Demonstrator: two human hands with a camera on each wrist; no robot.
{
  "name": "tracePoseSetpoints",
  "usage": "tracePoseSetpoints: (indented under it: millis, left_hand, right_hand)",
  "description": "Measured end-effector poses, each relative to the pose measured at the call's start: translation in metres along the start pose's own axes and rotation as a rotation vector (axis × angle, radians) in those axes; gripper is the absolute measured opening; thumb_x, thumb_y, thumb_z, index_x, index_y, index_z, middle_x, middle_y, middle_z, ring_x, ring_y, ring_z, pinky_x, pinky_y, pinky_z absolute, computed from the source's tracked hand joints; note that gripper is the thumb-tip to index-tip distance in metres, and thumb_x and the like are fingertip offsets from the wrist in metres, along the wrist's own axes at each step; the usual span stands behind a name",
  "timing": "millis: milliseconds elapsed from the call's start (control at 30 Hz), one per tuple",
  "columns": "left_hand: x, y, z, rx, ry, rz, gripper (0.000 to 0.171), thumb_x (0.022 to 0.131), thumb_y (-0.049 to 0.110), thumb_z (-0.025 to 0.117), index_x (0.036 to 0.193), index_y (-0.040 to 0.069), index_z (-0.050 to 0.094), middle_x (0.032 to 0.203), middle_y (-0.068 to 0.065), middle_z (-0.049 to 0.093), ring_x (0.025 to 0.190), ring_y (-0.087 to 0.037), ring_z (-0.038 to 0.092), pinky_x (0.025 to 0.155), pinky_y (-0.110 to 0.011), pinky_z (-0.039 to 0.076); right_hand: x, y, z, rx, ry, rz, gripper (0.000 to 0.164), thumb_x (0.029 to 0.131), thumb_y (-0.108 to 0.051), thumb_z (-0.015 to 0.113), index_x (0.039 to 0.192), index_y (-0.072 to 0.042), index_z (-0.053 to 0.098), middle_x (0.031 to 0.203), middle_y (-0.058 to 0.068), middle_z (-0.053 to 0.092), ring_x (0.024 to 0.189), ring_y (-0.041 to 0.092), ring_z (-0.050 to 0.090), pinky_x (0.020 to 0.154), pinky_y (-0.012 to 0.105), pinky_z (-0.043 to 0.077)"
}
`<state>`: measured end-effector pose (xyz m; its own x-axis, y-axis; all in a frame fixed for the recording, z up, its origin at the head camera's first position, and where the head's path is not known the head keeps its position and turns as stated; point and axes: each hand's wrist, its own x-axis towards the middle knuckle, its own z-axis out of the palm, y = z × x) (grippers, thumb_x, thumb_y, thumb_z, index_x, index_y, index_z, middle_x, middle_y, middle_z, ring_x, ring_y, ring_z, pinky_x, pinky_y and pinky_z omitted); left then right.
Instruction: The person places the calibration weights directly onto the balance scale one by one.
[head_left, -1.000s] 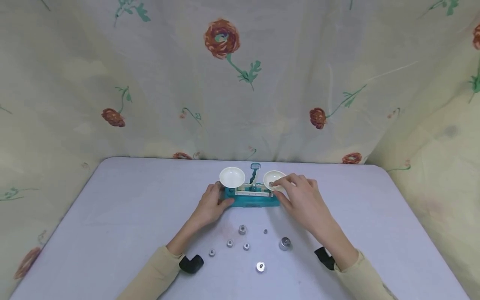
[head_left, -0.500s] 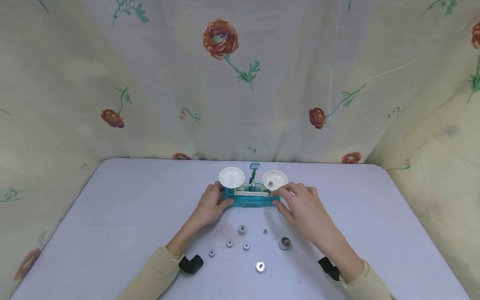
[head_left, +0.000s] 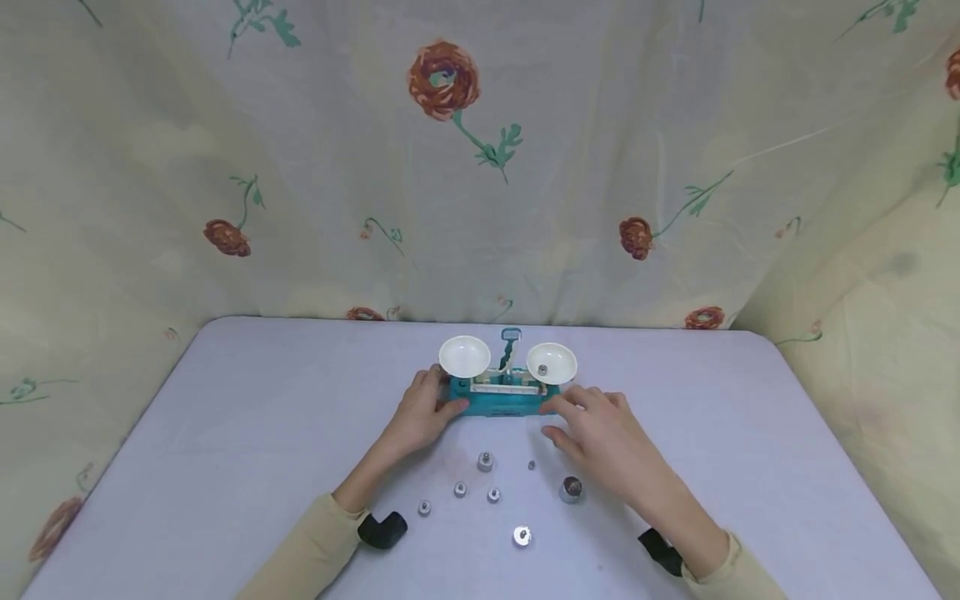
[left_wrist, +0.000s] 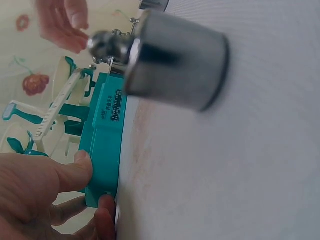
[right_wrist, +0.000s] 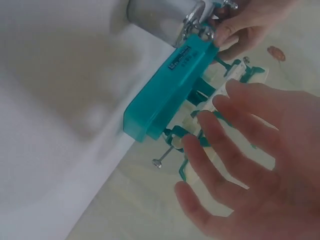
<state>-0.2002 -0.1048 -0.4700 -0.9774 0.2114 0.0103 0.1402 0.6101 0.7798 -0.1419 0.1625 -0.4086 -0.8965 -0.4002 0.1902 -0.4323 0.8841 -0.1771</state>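
A small metal weight (head_left: 542, 370) is left in the right pan (head_left: 562, 367) of a teal balance (head_left: 502, 404) at the table's (head_left: 285, 450) far side, the right hand (head_left: 606, 437) now drawn nearer, fingers loose and holding nothing; its placing is judged complete. The base's left end is gripped by the left hand (head_left: 416, 414), and a printed label (left_wrist: 116, 105), barely visible from the head, is shown by both wrist views.
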Motion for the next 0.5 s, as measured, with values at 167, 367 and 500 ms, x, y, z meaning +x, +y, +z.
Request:
tracePoseSetpoints:
  millis: [167, 367, 500]
  left_hand:
    - [0.001, 0.000, 0.000, 0.013, 0.003, 0.006, 0.067, 0.106, 0.021, 0.070, 0.159, -0.007, 0.040, 0.150, -0.030, 0.055, 0.116, -0.033, 0.060, 0.096, -0.049, 0.059]
    - [0.000, 0.001, 0.000, 0.023, 0.002, -0.002, 0.066, 0.106, 0.022, 0.070, 0.158, -0.006, 0.042, 0.149, -0.029, 0.056, 0.107, -0.028, 0.059, 0.090, -0.045, 0.058]
    - [0.000, 0.001, 0.000, 0.025, 0.003, -0.005, 0.065, 0.106, 0.022, 0.070, 0.158, -0.006, 0.043, 0.147, -0.029, 0.056, 0.104, -0.027, 0.059, 0.088, -0.044, 0.057]
  right_hand:
    - [-0.003, -0.003, 0.002, -0.003, -0.058, -0.018, 0.029, 0.091, -0.027, 0.088, 0.116, -0.017, 0.080, 0.116, 0.002, 0.078, 0.111, 0.026, 0.072, 0.100, 0.059, 0.054]
    - [-0.004, -0.004, 0.007, 0.007, -0.102, -0.015, 0.030, 0.090, -0.027, 0.089, 0.117, -0.018, 0.080, 0.118, 0.002, 0.079, 0.112, 0.025, 0.073, 0.102, 0.057, 0.054]
    - [-0.005, -0.004, 0.011, 0.010, -0.111, -0.021, 0.030, 0.090, -0.027, 0.089, 0.117, -0.019, 0.080, 0.117, 0.002, 0.079, 0.110, 0.023, 0.073, 0.101, 0.056, 0.055]
